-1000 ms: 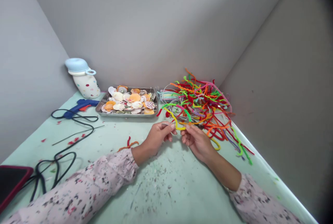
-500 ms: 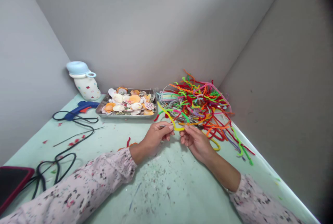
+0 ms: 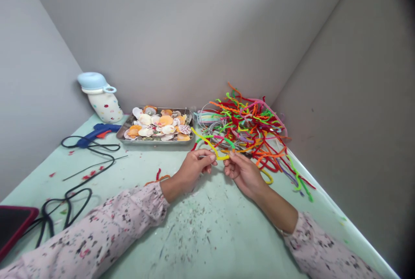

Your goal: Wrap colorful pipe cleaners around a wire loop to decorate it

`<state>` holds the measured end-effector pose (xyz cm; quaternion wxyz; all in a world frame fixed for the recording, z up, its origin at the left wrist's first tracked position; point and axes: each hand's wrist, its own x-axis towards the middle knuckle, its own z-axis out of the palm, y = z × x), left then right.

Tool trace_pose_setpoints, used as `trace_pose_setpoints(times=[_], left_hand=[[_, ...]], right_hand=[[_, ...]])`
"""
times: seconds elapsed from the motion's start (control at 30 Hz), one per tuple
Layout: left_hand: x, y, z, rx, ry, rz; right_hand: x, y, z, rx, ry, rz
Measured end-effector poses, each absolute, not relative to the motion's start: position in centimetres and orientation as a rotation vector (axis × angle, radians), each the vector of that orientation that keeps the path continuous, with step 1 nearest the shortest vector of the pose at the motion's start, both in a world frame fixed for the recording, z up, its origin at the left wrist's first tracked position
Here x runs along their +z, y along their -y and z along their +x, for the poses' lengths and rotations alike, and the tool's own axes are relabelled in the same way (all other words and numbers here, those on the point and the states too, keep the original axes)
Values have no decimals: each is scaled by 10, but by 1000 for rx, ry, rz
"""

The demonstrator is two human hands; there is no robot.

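A yellow pipe cleaner (image 3: 210,144) spans the space between my hands, bent near its lower end, with its long free part pointing up and left. My left hand (image 3: 196,166) is closed in a pinch at the bend, thumb against fingers. At the short end, my right hand (image 3: 241,171) pinches the same yellow piece with thumb and index finger. Both hands are held over the table's middle. Just behind them spreads a tangled heap of coloured pipe cleaners (image 3: 256,128). An orange and red twisted piece (image 3: 158,177) lies left of my left wrist, partly hidden by the arm.
A metal tray (image 3: 155,142) of seashells stands at the back. Left of it are a white bottle (image 3: 105,105) with a blue lid and a blue glue gun (image 3: 94,134). A black cord (image 3: 69,194) loops down the left side toward a red-edged dark device (image 3: 16,227).
The yellow pipe cleaner's free part now leans further left, and its bend is wider. Both hands keep their grip. The whole view has shifted slightly.
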<state>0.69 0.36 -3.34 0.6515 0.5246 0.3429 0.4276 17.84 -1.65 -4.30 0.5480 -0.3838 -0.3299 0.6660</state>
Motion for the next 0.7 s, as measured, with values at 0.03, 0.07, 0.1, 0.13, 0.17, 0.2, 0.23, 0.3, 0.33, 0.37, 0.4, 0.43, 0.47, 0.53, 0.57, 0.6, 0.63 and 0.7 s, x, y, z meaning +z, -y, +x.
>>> trace_pose_setpoints(times=[0.03, 0.07, 0.1, 0.13, 0.17, 0.2, 0.23, 0.3, 0.33, 0.37, 0.4, 0.43, 0.47, 0.53, 0.57, 0.6, 0.63, 0.7], left_hand=[[-33, -4, 7, 972, -782, 1185], [-33, -4, 7, 972, -785, 1181], [-33, -4, 7, 972, -788, 1179], [-33, -4, 7, 971, -794, 1182], [-33, -4, 7, 968, -801, 1193], [-33, -4, 7, 964, -813, 1207], [-33, -4, 7, 957, -827, 1226], [-33, -4, 8, 951, -851, 1256], [-34, -4, 8, 951, -857, 1264], [-35, -4, 8, 956, -861, 1266], [-35, -4, 8, 958, -860, 1266], [-36, -4, 8, 955, -857, 1264], [-36, -4, 9, 950, -851, 1260], [-36, -3, 9, 932, -836, 1252], [-37, -3, 9, 926, -830, 1247], [-37, -3, 9, 923, -830, 1242], [-37, -4, 9, 922, -835, 1240], [-37, -4, 9, 923, -850, 1245]], right_hand=[[-43, 16, 179, 1578, 783, -907], [-43, 16, 179, 1579, 783, -905], [-43, 16, 179, 1581, 785, -900], [-43, 16, 179, 1584, 787, -896], [-43, 16, 178, 1586, 790, -892], [-43, 16, 178, 1587, 793, -891], [-43, 16, 178, 1588, 794, -892], [-43, 16, 178, 1583, 791, -898], [-43, 16, 178, 1577, 787, -901], [-43, 16, 177, 1571, 783, -902], [-43, 16, 177, 1565, 776, -902], [-43, 16, 177, 1559, 768, -901], [-42, 16, 177, 1555, 759, -902], [-42, 16, 177, 1550, 744, -901], [-42, 16, 177, 1548, 738, -901], [-42, 16, 177, 1547, 735, -901], [-42, 15, 177, 1549, 735, -899], [-42, 15, 177, 1555, 742, -897]])
